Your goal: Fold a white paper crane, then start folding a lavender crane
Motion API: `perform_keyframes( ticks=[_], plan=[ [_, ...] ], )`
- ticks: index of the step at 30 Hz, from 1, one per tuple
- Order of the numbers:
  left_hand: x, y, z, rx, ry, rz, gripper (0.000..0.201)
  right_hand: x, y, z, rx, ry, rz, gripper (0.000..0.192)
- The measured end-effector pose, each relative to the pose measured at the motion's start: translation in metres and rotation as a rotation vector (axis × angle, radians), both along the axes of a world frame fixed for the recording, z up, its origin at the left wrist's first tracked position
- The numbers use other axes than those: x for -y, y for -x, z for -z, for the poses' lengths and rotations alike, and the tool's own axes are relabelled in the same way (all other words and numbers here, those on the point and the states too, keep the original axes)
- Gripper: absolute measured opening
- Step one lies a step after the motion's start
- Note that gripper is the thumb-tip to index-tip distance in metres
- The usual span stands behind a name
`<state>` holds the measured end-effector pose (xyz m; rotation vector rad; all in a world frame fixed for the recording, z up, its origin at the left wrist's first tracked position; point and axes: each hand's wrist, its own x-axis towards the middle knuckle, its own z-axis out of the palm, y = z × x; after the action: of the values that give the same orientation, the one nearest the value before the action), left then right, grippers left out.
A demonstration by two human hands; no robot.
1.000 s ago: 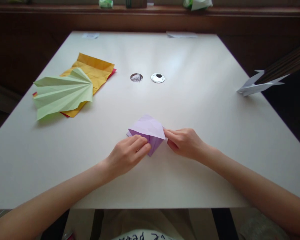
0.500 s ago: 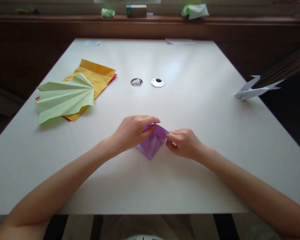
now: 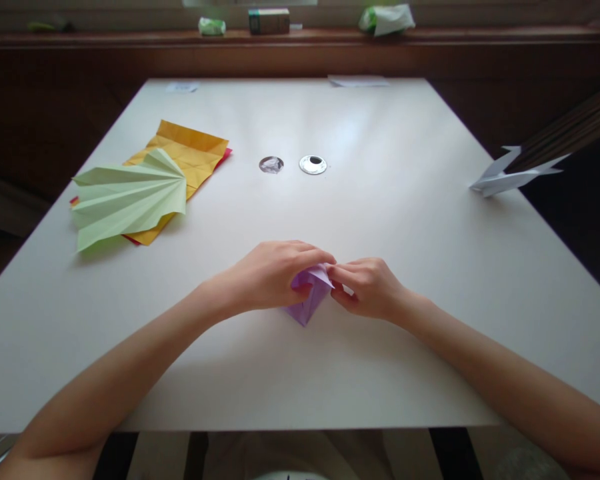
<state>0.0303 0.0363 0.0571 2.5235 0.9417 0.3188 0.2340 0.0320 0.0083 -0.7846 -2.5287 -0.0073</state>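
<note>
A sheet of purple origami paper, partly folded, is near the front middle of the white table, one corner pointing toward me. My left hand grips its left and upper part, thumb inside a fold and fingers over the top edge. At the paper's right corner my right hand pinches the edge between thumb and fingers. The fingers of both hands hide part of the paper's far side.
On the left, a pleated pale green paper overlaps creased yellow paper with red beneath. Two round metal-rimmed table inserts sit mid-table. A white folded paper crane stands at the right edge. Small packets and a box line the back ledge.
My left hand has moved slightly right and toward me, bringing the purple paper's upper flap down and over. The right hand has stayed almost in place.
</note>
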Motion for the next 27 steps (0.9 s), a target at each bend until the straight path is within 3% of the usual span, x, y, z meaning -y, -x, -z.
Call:
perform_keyframes(
  ticks=[5, 10, 15, 19, 23, 27],
  plan=[
    [0.004, -0.005, 0.01, -0.083, -0.142, -0.139, 0.029, 0.002, 0.001, -0.001, 0.022, 0.017, 0.006, 0.015],
    [0.004, -0.005, 0.016, -0.09, -0.153, -0.255, 0.02, 0.003, -0.002, 0.003, 0.005, 0.007, -0.024, 0.015],
    [0.004, -0.005, 0.013, 0.073, -0.066, -0.346, 0.014, 0.002, -0.004, 0.005, -0.031, -0.017, -0.062, 0.015],
    [0.005, -0.007, 0.007, 0.261, 0.04, -0.325, 0.016, 0.002, -0.004, 0.006, -0.055, -0.019, -0.058, 0.017],
    [0.006, -0.01, 0.006, 0.344, 0.028, -0.29, 0.012, 0.003, -0.003, 0.008, -0.104, 0.008, -0.045, 0.017],
    [0.006, -0.011, 0.008, 0.394, -0.009, -0.356, 0.007, 0.006, -0.003, 0.009, -0.154, 0.119, -0.05, 0.018]
  ],
)
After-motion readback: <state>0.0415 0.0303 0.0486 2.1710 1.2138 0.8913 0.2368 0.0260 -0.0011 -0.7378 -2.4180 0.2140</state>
